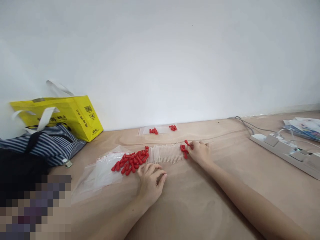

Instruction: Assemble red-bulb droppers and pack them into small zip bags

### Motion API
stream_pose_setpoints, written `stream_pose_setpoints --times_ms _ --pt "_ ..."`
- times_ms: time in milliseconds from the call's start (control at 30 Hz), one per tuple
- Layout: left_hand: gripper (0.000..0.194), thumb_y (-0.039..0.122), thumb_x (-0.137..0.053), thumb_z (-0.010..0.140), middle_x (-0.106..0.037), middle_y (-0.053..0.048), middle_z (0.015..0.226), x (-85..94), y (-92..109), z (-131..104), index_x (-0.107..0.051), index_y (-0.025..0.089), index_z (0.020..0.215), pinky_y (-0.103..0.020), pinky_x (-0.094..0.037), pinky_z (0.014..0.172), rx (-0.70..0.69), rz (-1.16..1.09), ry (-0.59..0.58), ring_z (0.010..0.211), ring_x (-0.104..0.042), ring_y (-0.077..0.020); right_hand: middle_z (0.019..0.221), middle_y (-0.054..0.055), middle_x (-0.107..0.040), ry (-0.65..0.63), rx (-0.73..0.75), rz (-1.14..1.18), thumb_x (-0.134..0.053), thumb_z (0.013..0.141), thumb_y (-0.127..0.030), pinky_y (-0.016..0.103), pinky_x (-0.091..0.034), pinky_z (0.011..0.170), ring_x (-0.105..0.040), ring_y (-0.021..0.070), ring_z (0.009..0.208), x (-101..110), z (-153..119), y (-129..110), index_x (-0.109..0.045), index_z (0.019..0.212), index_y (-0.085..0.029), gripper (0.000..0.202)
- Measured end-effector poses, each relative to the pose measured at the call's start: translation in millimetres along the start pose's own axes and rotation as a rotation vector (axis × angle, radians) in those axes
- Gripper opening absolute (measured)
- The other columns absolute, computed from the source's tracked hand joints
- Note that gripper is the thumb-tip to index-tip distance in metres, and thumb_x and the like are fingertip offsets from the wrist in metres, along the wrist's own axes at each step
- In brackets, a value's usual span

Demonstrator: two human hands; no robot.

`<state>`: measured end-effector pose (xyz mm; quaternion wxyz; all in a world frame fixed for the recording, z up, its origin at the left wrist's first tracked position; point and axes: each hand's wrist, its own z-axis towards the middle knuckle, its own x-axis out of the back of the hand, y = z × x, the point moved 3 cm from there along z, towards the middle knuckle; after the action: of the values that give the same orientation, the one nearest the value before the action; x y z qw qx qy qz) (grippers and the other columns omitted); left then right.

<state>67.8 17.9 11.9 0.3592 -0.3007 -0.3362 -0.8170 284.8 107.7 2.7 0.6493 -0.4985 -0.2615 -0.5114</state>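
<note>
Pinching lightly suits the bulbs (185, 155) short of the table's (225, 141) back edge; right hand (202, 153) nearly closed, hold unclear; left hand (150, 184) half-open, empty.

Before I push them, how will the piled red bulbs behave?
The red bulbs look like matte rubber, so they probably squash slightly. Fat round ends and narrow necks suggest rolling in an arc. Small, they're likely light.

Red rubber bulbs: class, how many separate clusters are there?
4: a large cluster near the left hand, a small cluster by the right hand, plus a back-left cluster and a back-right cluster near the wall.
</note>
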Motion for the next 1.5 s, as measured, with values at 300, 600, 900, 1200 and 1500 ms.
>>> stream_pose_setpoints --times_ms 300,600,900,1200,1500 --pt "0.009 0.021 -0.056 0.072 -0.062 0.000 0.082 0.3 -3 1 -0.062 0.024 0.066 -0.044 -0.024 0.084 0.009 0.103 -0.006 0.085 -0.052 -0.0199 0.081 0.007 -0.065 -0.003 0.091 -0.122 -0.044 0.081 -0.035 0.036 -0.023 0.073 -0.050 0.0232 0.085 -6 -1 -1 -0.062 0.076 -0.020 0.024" --pt "0.013 0.031 -0.052 0.074 -0.059 -0.005 0.089 2.7 -35 32 -0.061 0.022 0.074 -0.045 -0.022 0.085 0.180 0.388 0.006 0.092 -0.047 -0.0228 0.089 0.006 -0.061 -0.099 0.189 -0.148 -0.046 0.080 -0.037 0.033 -0.024 0.070 -0.047 0.0216 0.088 -4 -4 -5 -0.065 0.074 -0.023 0.024" --pt "0.030 0.039 -0.052 0.067 -0.054 -0.014 0.098 -26.6 -28 78 -0.064 0.014 0.080 -0.046 -0.019 0.089 0.260 0.614 -0.207 0.099 -0.041 -0.0293 0.090 0.006 -0.061 -0.045 0.185 -0.131 -0.046 0.081 -0.032 0.034 -0.024 0.072 -0.046 0.0217 0.089 -6 -6 -4 -0.063 0.075 -0.020 0.022" --pt "0.029 0.023 -0.049 0.066 -0.055 -0.018 0.102 -41.8 -27 89 -0.067 0.011 0.085 -0.047 -0.018 0.087 0.347 0.667 -0.290 0.100 -0.040 -0.0323 0.083 0.005 -0.062 0.047 0.202 -0.090 -0.048 0.079 -0.033 0.032 -0.023 0.069 -0.048 0.0212 0.084 -8 -6 -3 -0.060 0.070 -0.020 0.020" --pt "0.023 0.015 -0.048 0.068 -0.056 -0.020 0.097 -40.2 -17 89 -0.066 0.008 0.081 -0.045 -0.026 0.080 0.329 0.617 -0.309 0.095 -0.044 -0.0335 0.075 0.003 -0.065 0.182 0.234 0.079 -0.046 0.081 -0.031 0.031 -0.023 0.068 -0.050 0.0203 0.077 -11 -11 -5 -0.056 0.074 -0.019 0.018"
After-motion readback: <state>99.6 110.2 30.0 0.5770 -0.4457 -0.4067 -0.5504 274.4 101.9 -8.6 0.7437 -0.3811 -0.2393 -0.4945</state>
